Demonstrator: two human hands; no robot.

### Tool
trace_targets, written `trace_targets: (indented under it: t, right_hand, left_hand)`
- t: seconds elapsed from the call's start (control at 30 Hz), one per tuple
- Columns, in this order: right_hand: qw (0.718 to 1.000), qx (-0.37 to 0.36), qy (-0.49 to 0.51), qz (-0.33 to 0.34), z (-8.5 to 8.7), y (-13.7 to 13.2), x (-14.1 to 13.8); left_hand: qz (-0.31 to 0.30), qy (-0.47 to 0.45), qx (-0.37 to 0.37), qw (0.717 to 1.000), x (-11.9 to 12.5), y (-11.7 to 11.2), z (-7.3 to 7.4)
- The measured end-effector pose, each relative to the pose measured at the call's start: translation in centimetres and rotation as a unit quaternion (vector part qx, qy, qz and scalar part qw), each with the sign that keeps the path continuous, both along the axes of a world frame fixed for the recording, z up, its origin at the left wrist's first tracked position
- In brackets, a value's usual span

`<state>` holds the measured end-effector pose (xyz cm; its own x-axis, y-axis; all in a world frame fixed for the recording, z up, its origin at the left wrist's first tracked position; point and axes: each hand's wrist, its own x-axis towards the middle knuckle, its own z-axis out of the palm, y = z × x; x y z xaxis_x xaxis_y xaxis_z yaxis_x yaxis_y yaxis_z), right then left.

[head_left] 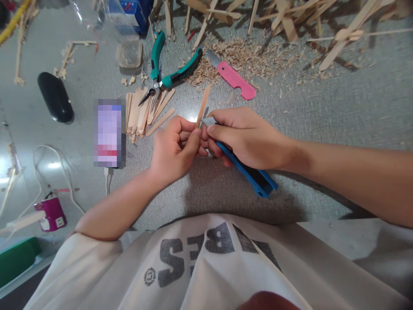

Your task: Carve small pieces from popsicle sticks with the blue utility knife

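Between thumb and fingers, my left hand (177, 144) pinches a flat wooden craft stick (203, 105), its free end pointing up and away from me. My right hand (247, 135) is closed around a blue-handled utility knife (248, 172). The metal blade (209, 122) sits by the stick just above my left thumb; whether it cuts into the wood I cannot tell. Beyond my hands lie a pink folding knife (235, 80) with its blade out and green-handled needle-nose pliers (158, 82), spread apart. The pliers' jaws rest over a pile of craft sticks (138, 112).
Wood shavings (251, 60) cover the table behind the pink knife, with crossed stick structures (287, 21) at the back. To the left are a phone (109, 133) on a cable, a black case (56, 97), a clear container (129, 52) and a purple power adapter (50, 215).
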<state>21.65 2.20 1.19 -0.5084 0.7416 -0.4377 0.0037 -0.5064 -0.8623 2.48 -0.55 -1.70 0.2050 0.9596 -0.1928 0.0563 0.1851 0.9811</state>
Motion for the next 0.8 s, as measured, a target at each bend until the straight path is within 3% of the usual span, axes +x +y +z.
trace_targets:
  t: [0.23, 0.47, 0.8]
  right_hand:
    - [1.0, 0.008, 0.013, 0.008, -0.25, 0.03, 0.2]
    - [1.0, 0.016, 0.02, 0.003, -0.55, 0.24, 0.14]
    - [1.0, -0.026, -0.013, 0.001, 0.02, 0.24, -0.09]
  left_hand:
    - [-0.023, 0.01, -0.002, 1.0, -0.07, -0.04, 0.3]
    - [0.025, 0.011, -0.017, 0.999, 0.48, 0.01, 0.43]
    - [0.067, 0.049, 0.011, 0.996, 0.43, -0.17, 0.17]
